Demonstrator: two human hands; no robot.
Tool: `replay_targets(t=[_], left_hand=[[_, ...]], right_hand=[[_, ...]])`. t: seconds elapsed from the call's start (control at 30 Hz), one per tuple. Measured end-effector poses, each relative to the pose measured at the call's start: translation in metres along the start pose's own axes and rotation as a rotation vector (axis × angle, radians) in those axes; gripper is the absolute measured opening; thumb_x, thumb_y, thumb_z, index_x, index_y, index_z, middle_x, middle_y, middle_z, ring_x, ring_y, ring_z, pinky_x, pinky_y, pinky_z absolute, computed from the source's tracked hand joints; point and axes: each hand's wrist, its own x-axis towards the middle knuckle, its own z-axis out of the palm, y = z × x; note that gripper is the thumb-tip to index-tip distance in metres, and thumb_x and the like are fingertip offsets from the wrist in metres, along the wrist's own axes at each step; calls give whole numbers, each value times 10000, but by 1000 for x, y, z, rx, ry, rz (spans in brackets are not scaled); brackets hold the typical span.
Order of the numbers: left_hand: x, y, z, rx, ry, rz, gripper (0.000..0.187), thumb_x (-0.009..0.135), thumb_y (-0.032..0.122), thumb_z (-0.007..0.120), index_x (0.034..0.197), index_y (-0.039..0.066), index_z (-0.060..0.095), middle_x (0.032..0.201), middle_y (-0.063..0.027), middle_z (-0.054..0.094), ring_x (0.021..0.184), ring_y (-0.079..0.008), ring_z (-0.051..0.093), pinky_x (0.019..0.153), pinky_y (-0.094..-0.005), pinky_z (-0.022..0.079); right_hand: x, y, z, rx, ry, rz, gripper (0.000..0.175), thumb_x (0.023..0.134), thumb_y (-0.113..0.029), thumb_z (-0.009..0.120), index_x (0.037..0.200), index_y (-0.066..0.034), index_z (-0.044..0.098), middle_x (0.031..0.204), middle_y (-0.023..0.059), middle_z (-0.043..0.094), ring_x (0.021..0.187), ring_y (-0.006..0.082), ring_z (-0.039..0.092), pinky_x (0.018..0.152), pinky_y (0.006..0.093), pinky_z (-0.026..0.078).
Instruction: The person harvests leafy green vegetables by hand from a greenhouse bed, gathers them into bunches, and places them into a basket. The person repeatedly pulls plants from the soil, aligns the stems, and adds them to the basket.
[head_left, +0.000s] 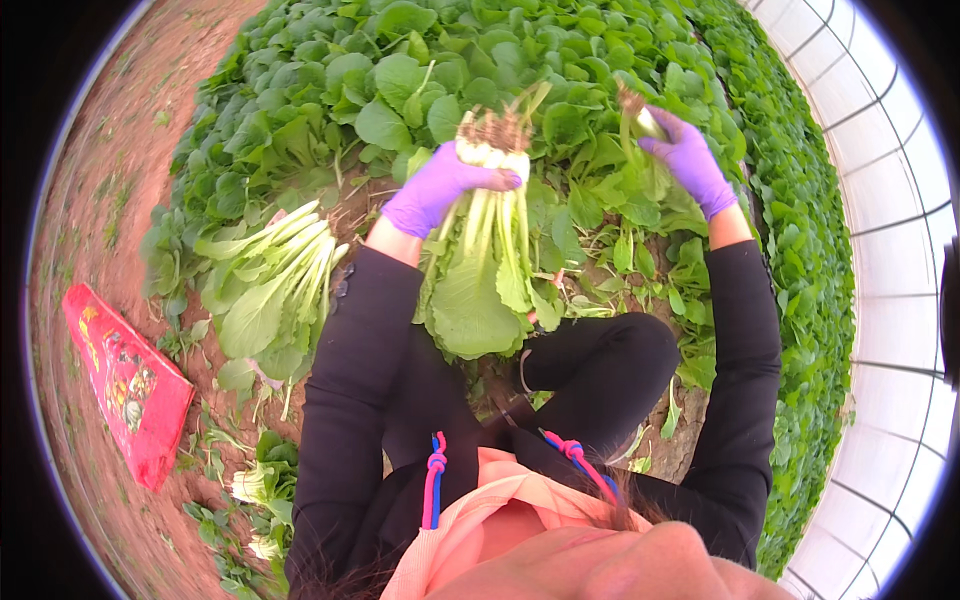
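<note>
My left hand (442, 187), in a purple glove, is closed around a bunch of leafy greens (480, 277). Its soil-covered roots (495, 131) point away from me and its broad leaves hang over my lap. To the right, my right hand (688, 157), gloved alike, grips a smaller leafy green plant (646, 127) near its root, which is blurred. Its leaves hang down behind the hand. Left of my left forearm, a pile of loose leafy greens (277, 277) rests on the ground, pale stems towards the upper right.
A dense bed of growing greens (487, 52) spreads ahead and along the right. A red printed bag (131, 386) lies on the bare soil (97, 202) at left. Cut bunches (255, 484) lie at lower left. A ribbed plastic greenhouse wall (892, 285) curves along the right.
</note>
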Motion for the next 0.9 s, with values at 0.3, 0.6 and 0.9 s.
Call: replay_targets(t=[0.3, 0.6, 0.9], left_hand=[[10, -7, -4, -64, 179, 150, 404, 722, 94, 808, 1080, 2, 644, 946, -71, 705, 860, -151, 676, 838, -294, 528], [15, -10, 4, -115, 145, 221, 390, 715, 88, 819, 1049, -10, 644, 917, -81, 708, 829, -159, 682, 825, -300, 543], [8, -7, 7, -121, 252, 258, 227, 759, 82, 807, 938, 48, 672, 844, 14, 657, 745, -91, 616, 716, -245, 498]], right_hand=[[9, 37, -31, 1011, -72, 1, 394, 913, -111, 652, 1271, 4, 535, 1187, 76, 637, 1066, 186, 616, 959, 319, 491], [-30, -64, 38, 390, -78, 0, 521, 848, -133, 730, 1312, 12, 542, 1168, 97, 650, 1008, 148, 620, 935, 267, 479], [-39, -85, 105, 568, -223, -157, 592, 917, -171, 662, 1410, 38, 408, 1322, 120, 550, 1170, 152, 526, 1012, 268, 404]])
